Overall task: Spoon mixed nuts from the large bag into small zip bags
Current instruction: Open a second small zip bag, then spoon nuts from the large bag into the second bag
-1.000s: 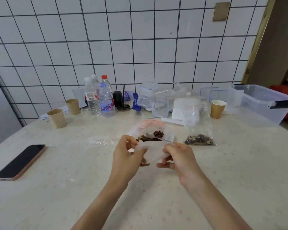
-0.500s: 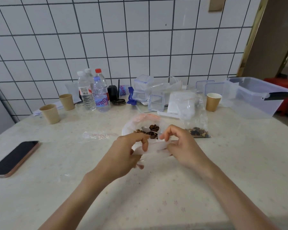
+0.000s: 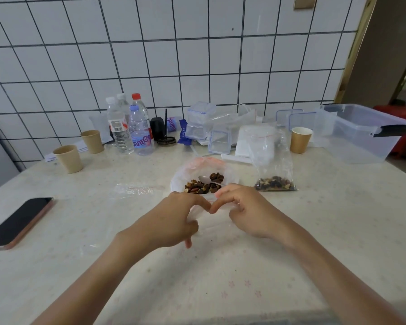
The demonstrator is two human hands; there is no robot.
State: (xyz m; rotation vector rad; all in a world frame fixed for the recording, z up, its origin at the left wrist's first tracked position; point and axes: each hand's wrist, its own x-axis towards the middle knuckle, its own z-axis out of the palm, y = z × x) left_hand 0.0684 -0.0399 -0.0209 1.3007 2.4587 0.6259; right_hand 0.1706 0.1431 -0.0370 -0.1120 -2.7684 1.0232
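The large clear bag (image 3: 181, 174) lies open on the table with mixed nuts (image 3: 203, 186) inside and a metal spoon (image 3: 206, 179) resting on them. Just in front of it, my left hand (image 3: 174, 219) and my right hand (image 3: 246, 211) both pinch a small clear zip bag (image 3: 211, 225) at its top edge, fingertips nearly touching. To the right stands a small zip bag with nuts (image 3: 274, 181) in its bottom. Another small clear bag (image 3: 133, 190) lies flat to the left.
A phone (image 3: 17, 221) lies at the left. Paper cups (image 3: 68, 158) (image 3: 300, 139), water bottles (image 3: 138, 132), small lidded boxes (image 3: 218, 141) and a stack of zip bags (image 3: 256, 137) line the back. A big clear storage tub (image 3: 366, 134) stands at the right.
Both hands lowered the small zip bag from mid-air toward the table and drew together at its top edge. The view has tilted slightly downward.
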